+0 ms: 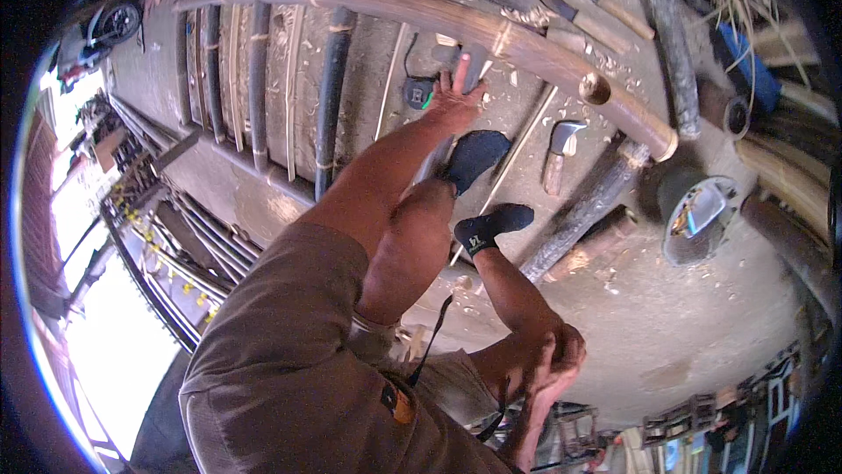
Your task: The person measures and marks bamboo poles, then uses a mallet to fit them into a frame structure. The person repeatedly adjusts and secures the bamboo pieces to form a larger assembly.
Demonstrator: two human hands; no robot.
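My left hand (459,103) reaches forward with its fingers apart on a dark bamboo rung (476,60), close to where the rung meets a long brown bamboo pole (395,2). Just left of that hand lies a black tape measure (418,93) on the floor. My right hand (558,363) rests on my right knee, holding nothing, its fingers stretched out. Several bamboo rungs (333,92) run from the long pole to a second pole (241,158), forming a ladder-like frame. My feet, in dark socks, stand beside and between the rungs.
On the floor right of my feet lies a short hooked knife (556,158) with a wooden handle. Farther off are larger blades (583,22) with wooden handles. A bark-covered log (588,202) and a bucket (693,242) are at the right, with wood shavings scattered around.
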